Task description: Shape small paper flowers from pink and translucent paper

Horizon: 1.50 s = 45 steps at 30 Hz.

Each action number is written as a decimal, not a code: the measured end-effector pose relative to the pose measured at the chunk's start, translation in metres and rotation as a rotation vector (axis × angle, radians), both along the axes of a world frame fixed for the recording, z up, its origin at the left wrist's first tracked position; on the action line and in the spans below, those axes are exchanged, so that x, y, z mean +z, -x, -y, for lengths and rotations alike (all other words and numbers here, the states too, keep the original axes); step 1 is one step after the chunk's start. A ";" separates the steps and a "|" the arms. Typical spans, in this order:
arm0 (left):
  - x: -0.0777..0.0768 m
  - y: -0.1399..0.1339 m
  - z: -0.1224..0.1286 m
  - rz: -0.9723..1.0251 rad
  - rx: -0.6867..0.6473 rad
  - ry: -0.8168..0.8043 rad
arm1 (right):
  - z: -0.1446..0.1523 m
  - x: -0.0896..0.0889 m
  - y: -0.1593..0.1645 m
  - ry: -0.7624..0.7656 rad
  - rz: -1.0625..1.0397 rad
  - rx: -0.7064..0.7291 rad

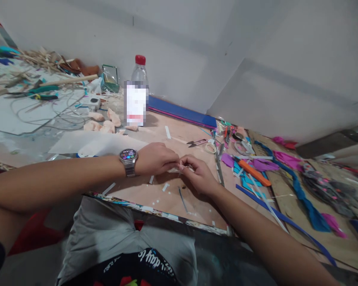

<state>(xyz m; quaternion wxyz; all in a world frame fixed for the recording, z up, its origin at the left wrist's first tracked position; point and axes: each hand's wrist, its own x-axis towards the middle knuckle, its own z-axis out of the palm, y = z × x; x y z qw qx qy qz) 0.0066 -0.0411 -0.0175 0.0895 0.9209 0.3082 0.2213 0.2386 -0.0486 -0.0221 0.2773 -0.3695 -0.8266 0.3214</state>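
Observation:
Over the wooden work board (197, 206), my left hand (156, 159) and my right hand (198, 174) meet fingertip to fingertip. Both are closed in a pinch. A small pale bit shows at the fingers, too small and too covered to name. A watch is on my left wrist. Short white strips (165, 186) and tiny scraps lie on the board below the hands. Beyond my right hand are small thread snips (197, 142), a roll of tape (210, 148) and a metal ruler-like strip (219, 169).
A red-capped bottle (140, 71) stands at the back beside crumpled peach pieces (107, 126). White paper (95, 142) lies behind my left forearm. Rightward are an orange utility knife (253, 172), blue strips and coloured scraps. Green-handled pliers (44, 90) and a cable lie far left.

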 end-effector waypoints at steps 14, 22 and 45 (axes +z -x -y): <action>0.008 0.002 0.004 0.224 0.053 0.340 | -0.003 0.002 -0.002 -0.400 0.009 0.007; 0.013 0.001 -0.002 0.365 0.072 0.646 | 0.002 0.009 -0.001 -0.555 -0.008 0.005; 0.006 0.000 0.003 0.358 0.056 0.417 | 0.003 0.009 0.001 -0.536 -0.014 -0.104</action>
